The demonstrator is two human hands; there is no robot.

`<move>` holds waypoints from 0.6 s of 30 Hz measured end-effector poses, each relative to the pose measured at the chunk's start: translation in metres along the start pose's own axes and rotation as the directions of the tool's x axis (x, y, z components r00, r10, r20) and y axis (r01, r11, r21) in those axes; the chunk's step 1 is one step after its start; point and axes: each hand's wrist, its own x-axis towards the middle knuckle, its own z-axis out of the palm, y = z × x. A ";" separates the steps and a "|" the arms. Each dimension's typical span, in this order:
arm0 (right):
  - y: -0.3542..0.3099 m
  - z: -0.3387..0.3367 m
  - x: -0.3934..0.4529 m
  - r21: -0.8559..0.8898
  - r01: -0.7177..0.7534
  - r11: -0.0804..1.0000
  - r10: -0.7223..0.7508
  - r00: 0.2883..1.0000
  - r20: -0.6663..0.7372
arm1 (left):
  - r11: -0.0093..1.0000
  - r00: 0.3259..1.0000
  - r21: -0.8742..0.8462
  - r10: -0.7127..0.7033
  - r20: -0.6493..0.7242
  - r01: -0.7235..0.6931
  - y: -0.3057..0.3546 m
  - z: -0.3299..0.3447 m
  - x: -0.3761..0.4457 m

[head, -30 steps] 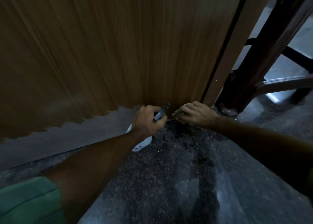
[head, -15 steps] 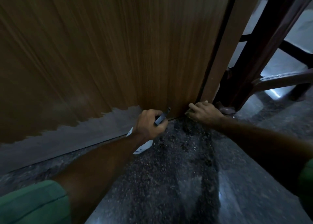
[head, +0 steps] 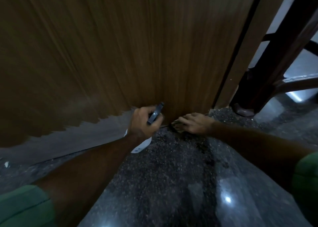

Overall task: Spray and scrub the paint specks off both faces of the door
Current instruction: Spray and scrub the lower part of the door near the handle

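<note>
I see my left hand (head: 143, 122) clenched around a white plastic spray bottle with a dark nozzle (head: 155, 113), aimed at the brown wood-grain door (head: 120, 54) filling twelve o'clock. At three o'clock of it, my right hand (head: 192, 124) presses a small scrub pad (head: 175, 124), fingers curled over it, against the door's bottom edge by the dark speckled stone floor (head: 163, 175).

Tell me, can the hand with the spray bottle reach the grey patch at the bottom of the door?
Probably yes. The left hand grips the spray bottle right beside the grey patch low on the door, with nothing between them. The right hand works on the other side, out of its way.
</note>
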 end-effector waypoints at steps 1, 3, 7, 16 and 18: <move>0.005 -0.001 -0.009 -0.028 -0.019 0.999 0.019 1.000 0.022 | 1.000 1.000 0.001 0.003 0.015 -0.003 -0.001 -0.001 -0.002; 0.015 -0.007 -0.012 -0.041 -0.025 0.999 0.027 0.999 0.046 | 1.000 0.999 0.011 0.005 0.046 -0.006 -0.005 -0.006 -0.007; 0.012 -0.037 0.018 0.065 -0.093 0.994 0.100 0.987 -0.122 | 0.999 0.998 0.035 0.017 0.064 -0.019 -0.012 -0.022 -0.010; 0.000 -0.081 0.069 0.256 -0.187 0.948 0.272 0.896 -0.351 | 0.995 0.998 0.101 -0.018 0.060 0.012 -0.033 -0.050 -0.036; -0.001 -0.073 0.065 0.189 -0.075 0.979 0.117 0.969 -0.218 | 0.990 0.996 0.136 -0.054 0.077 0.043 -0.040 -0.056 -0.043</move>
